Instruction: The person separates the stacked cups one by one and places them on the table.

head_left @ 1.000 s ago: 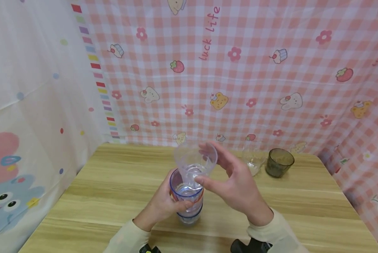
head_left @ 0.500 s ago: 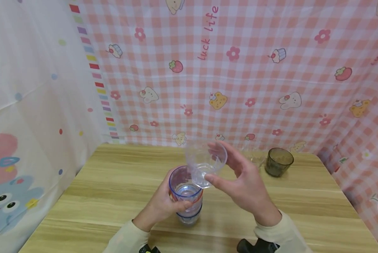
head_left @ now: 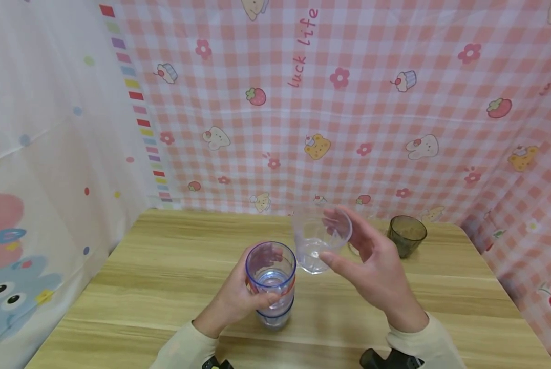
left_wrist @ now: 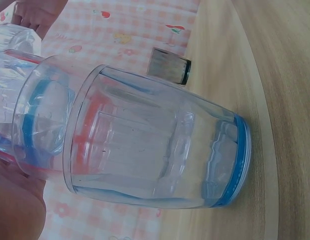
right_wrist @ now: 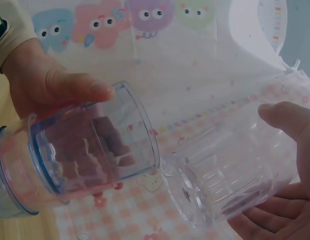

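Note:
My left hand grips a stack of clear nested tumblers with blue rims, thumb across the front. In the left wrist view the lowest tumbler shows a thick blue base over the wooden tabletop; a red band shows higher up. Off to the right of the stack's mouth, my right hand holds a clear faceted tumbler, thumb on the near side and fingers behind. This tumbler is tilted, its mouth toward the right palm. Its base appears close beside the stack's top rim in the right wrist view.
A smoky grey-green glass stands at the back right of the wooden table. Another clear glass is mostly hidden behind my right hand. Pink checked cloth hangs behind the table; a white printed cloth hangs left.
The clear faceted tumbler came up out of the stack's mouth and moved right with my right hand, apart from the stack in the head view. My left hand stayed in place.

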Demonstrator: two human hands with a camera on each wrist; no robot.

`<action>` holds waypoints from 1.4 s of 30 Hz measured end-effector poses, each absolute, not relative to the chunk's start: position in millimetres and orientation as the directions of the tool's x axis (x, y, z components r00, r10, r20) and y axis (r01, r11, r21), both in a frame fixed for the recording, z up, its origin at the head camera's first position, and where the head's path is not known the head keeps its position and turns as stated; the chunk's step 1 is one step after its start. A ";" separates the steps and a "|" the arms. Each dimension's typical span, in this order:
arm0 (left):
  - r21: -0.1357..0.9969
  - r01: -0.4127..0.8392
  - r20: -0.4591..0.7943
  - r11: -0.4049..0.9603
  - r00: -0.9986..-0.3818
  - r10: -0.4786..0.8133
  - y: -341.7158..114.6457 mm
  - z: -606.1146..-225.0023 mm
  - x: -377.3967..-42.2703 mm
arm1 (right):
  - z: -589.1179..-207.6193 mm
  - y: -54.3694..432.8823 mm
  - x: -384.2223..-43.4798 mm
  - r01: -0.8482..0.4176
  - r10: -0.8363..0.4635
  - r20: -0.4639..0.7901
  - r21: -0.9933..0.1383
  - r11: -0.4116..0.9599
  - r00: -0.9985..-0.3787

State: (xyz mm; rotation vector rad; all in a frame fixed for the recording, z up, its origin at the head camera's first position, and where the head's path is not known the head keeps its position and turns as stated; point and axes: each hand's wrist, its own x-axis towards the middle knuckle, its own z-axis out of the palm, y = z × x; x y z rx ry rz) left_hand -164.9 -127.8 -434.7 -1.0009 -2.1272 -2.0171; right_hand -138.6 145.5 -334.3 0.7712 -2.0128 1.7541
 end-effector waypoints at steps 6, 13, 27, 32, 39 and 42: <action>0.884 0.464 0.442 -0.052 -0.795 0.415 -128.3 -434.9 -164.4 | -339.2 149.8 -139.5 -0.583 -0.169 0.562 -0.804 0.117 -0.810; 0.883 0.469 0.435 -0.021 -0.802 0.410 -128.4 -437.5 -165.4 | -351.5 152.2 -142.4 -0.532 -0.162 0.510 -0.832 0.154 -0.845; 0.885 0.466 0.433 -0.026 -0.798 0.419 -127.6 -435.0 -165.1 | -389.3 155.5 -148.5 -0.341 -0.110 0.327 -0.927 0.154 -0.939; 0.877 0.480 0.441 -0.013 -0.795 0.417 -127.5 -435.1 -165.6 | -405.4 158.5 -154.2 -0.249 -0.085 0.238 -0.954 0.167 -0.968; 0.883 0.469 0.435 -0.022 -0.798 0.417 -127.5 -433.0 -164.0 | -423.4 161.9 -162.9 -0.170 -0.058 0.162 -0.972 0.165 -0.985; 0.888 0.460 0.427 -0.022 -0.804 0.415 -127.7 -433.7 -163.9 | -429.7 163.3 -166.1 -0.135 -0.058 0.127 -0.976 0.170 -0.990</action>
